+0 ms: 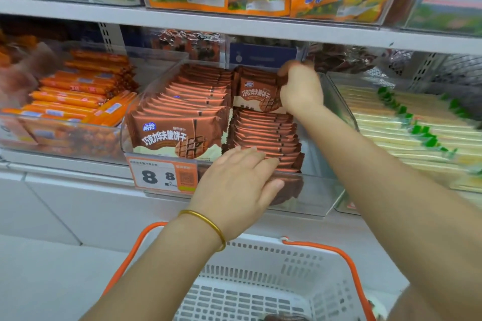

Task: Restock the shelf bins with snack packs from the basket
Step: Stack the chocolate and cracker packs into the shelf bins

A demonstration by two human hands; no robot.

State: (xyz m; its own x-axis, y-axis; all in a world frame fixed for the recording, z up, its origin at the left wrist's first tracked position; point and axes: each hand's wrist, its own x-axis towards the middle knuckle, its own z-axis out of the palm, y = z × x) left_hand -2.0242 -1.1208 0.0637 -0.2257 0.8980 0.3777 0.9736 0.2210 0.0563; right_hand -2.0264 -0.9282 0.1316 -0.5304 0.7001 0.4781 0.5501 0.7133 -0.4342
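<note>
Right hand (pixel 300 88) is seen with fingers curled over the top edge of an upright snack pack (pixel 257 92) at the back of the clear bin (pixel 319 195), while the left hand (pixel 240 177) is laid flat, fingers straight, on the front of the right row (pixel 263 135) of packs. The step in hand is judged to be the seating of that pack behind the row. It would best be lowered straight down with its printed face forward, the row being pressed toward the front so that a gap is left and no pack is tipped. The left row (pixel 182 112) looks full. The basket (pixel 260 268) is seen below the shelf; little of its contents can be made out
</note>
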